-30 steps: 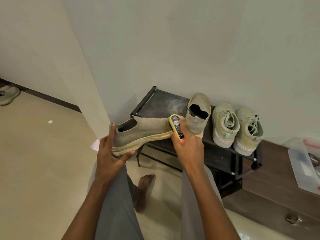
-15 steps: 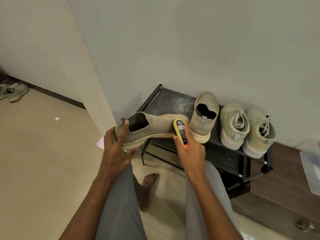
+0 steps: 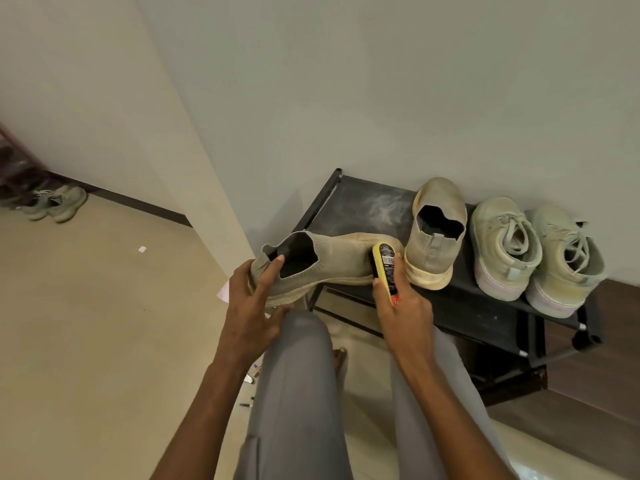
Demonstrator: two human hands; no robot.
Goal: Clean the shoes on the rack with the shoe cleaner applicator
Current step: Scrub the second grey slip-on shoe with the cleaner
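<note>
My left hand (image 3: 254, 299) grips the heel of a beige knit slip-on shoe (image 3: 337, 259), held sideways in the air in front of the black shoe rack (image 3: 485, 317). My right hand (image 3: 403, 306) holds a yellow shoe cleaner applicator (image 3: 384, 268) with a black label, pressed against the shoe's side near the toe. The matching slip-on (image 3: 434, 233) stands on the rack's top shelf, heel toward me. Beside it on the right sit two pale green lace-up sneakers (image 3: 504, 244) (image 3: 568, 261).
The rack stands against a grey wall, with dusty white marks (image 3: 381, 209) on its left part. A dark wooden cabinet (image 3: 602, 358) is to its right. Another pair of sneakers (image 3: 57, 202) lies on the beige floor far left. My grey-trousered legs and a bare foot (image 3: 341, 358) are below.
The shoe has rolled in my left hand so its opening now faces up toward me. The applicator has stayed against the toe area. The view has shifted left and slightly down.
</note>
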